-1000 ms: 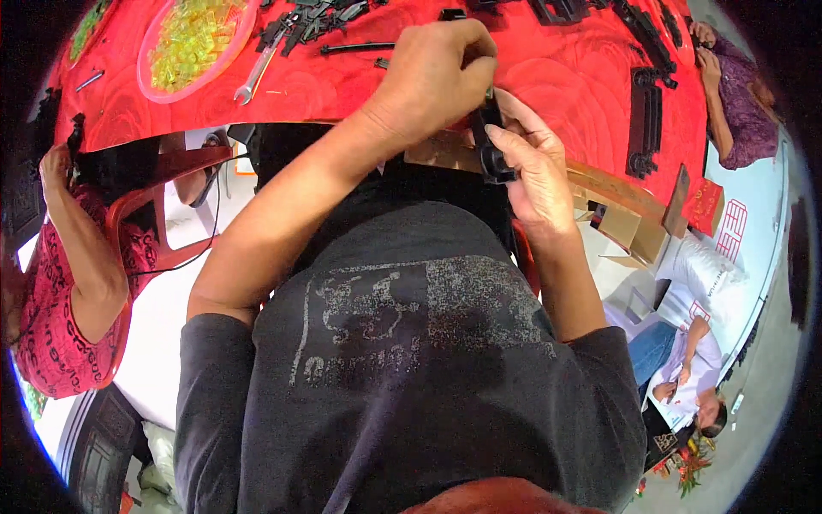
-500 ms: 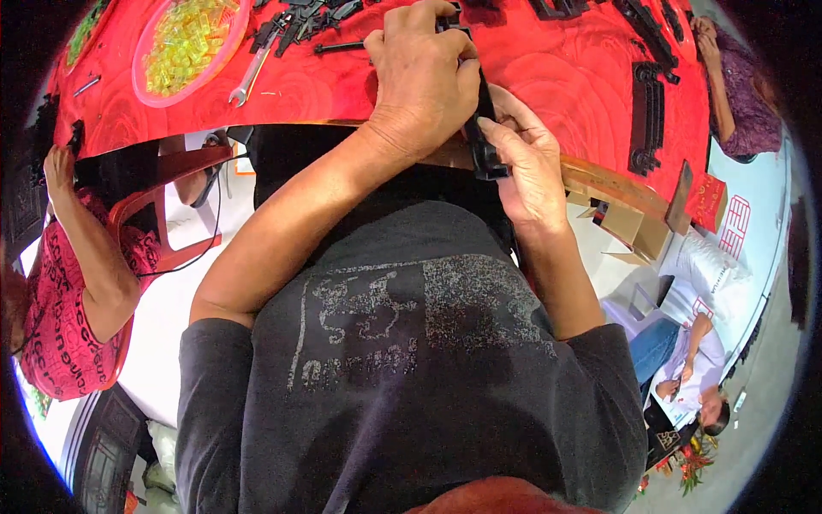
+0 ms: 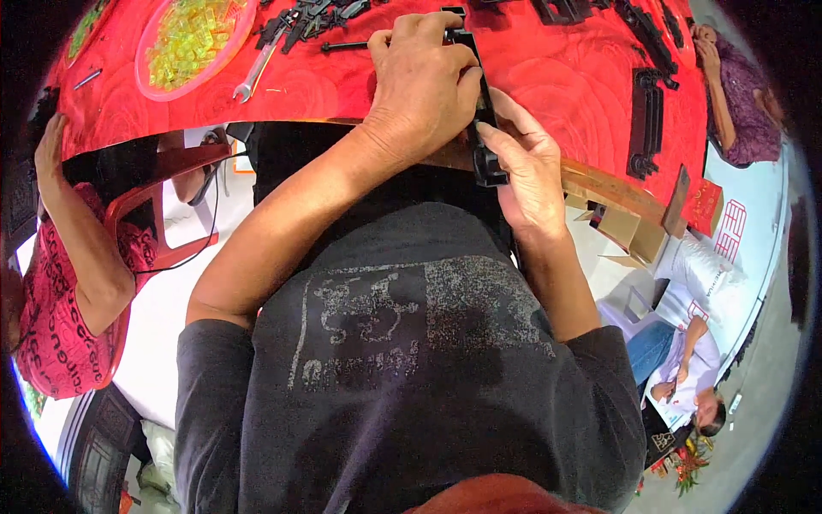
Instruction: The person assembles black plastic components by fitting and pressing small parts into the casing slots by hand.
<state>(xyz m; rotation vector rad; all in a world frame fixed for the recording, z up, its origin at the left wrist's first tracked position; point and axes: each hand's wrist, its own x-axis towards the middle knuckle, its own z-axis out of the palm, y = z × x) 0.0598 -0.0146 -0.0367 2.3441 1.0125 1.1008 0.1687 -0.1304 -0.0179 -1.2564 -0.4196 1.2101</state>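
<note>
A long, narrow black plastic part (image 3: 486,128) sits between my hands at the table's near edge, tilted with its far end away from me. My left hand (image 3: 425,81) is closed over the far half, fingers bent round it, hiding much of that end. My right hand (image 3: 527,158) grips the near end, thumb on top and fingers along the right side. A thin black rod (image 3: 344,46) lies just left of my left hand. Farther left rests a silver open-end wrench (image 3: 257,73), beside a pile of small black parts (image 3: 321,21).
A pink basket (image 3: 147,84) of clear yellow pieces stands at the far left of the red-covered table (image 3: 591,103). Another long black part (image 3: 646,124) lies at the right. Co-workers sit on both sides, one with a hand (image 3: 51,146) at the left table edge. Cardboard (image 3: 629,233) is below right.
The left co-worker's hand has moved off a black object at the table edge. My hands keep their grip on the black part, which has shifted only slightly.
</note>
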